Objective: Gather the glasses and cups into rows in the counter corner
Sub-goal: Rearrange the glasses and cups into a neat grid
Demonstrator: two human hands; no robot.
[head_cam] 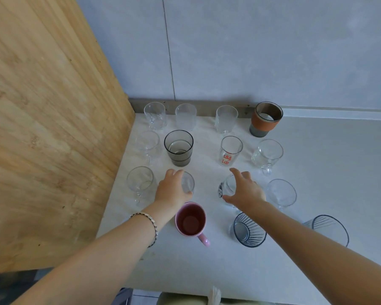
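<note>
Table (317,150): white, cups in rows.
Left hand (171,190): arm extended, fingers wrapped around glass (188,183).
Right hand (244,190): arm extended, fingers spread over tumbler (226,187), grip unclear.

The pale counter (317,172) is hemmed by a tall wooden panel (53,128) along its left edge and a grey wall (251,51) behind. Clear glasses crowd the back left corner in tight rows, with a smoky grey tumbler (179,148) and an orange-banded cup (264,119) among them. A pink mug (190,219) and a ribbed blue-rimmed glass (249,230) stand nearer the front edge. The right side and front edge lie open.
</note>
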